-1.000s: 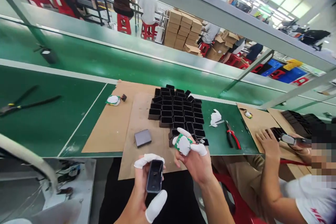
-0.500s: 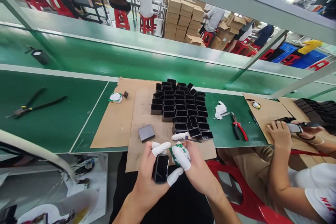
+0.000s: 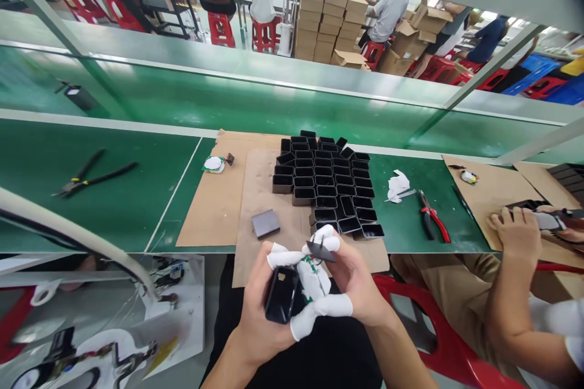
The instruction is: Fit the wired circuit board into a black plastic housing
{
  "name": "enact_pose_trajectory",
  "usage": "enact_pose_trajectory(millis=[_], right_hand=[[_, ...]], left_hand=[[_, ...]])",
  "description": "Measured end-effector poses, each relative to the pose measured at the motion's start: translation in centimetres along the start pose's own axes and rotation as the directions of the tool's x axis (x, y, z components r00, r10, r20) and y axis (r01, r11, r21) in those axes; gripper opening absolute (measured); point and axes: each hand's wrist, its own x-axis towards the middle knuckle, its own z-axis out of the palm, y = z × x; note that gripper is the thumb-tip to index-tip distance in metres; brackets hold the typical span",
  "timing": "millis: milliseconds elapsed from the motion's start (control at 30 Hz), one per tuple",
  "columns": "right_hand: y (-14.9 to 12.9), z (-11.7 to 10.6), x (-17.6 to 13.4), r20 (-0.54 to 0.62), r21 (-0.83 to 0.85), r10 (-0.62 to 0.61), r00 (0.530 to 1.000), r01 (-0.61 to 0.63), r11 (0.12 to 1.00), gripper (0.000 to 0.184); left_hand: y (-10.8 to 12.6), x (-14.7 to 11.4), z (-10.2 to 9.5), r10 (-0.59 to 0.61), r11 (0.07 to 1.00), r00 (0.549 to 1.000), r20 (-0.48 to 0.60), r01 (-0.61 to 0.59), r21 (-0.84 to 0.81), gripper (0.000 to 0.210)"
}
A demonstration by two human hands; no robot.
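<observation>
Seen from above, a person's two bare hands, with white covers (image 3: 302,323) on some fingertips, meet at the lower centre of the frame. The left hand (image 3: 261,319) is closed around a black case (image 3: 281,296), its thumb and forefinger reaching toward the right hand (image 3: 362,282). The right fingers and thumb grip a white-and-green board (image 3: 316,282) just right of the case; a small dark piece (image 3: 322,251) sits at the fingertips above the board. Whether the board touches the case cannot be told.

Beyond the hands, at the centre, many open black cases (image 3: 325,181) stand packed together on cardboard (image 3: 207,216) over a green table (image 3: 121,213). A grey block (image 3: 265,223) lies left of the cases, and a second board (image 3: 214,164) near the cardboard's upper left. Black-handled pliers (image 3: 75,185) lie at the left of the frame; right of centre are white scraps (image 3: 398,185) and red-and-black pliers (image 3: 440,225). At the right edge, a co-worker's hand (image 3: 517,234) rests over parts on another cardboard sheet (image 3: 474,194). Cardboard boxes (image 3: 312,21) and red stools (image 3: 221,30) fill the top.
</observation>
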Motion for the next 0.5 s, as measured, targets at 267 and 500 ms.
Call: enact_pose_trajectory(millis=[267,500], right_hand=[[-3.3,1.1,-0.4,-0.249,0.17,-0.023,0.968,0.067,0.983,0.074],[-5.3,2.4,-1.9,-0.086,0.031,-0.176,0.981,0.179,0.983,0.064]], left_hand=[[1.7,-0.5,0.2,-0.186,0.981,0.982,-0.026,0.185,-0.054,0.053],[1.6,0.1,0.6,-0.007,0.997,0.995,-0.103,0.015,0.077,0.038]])
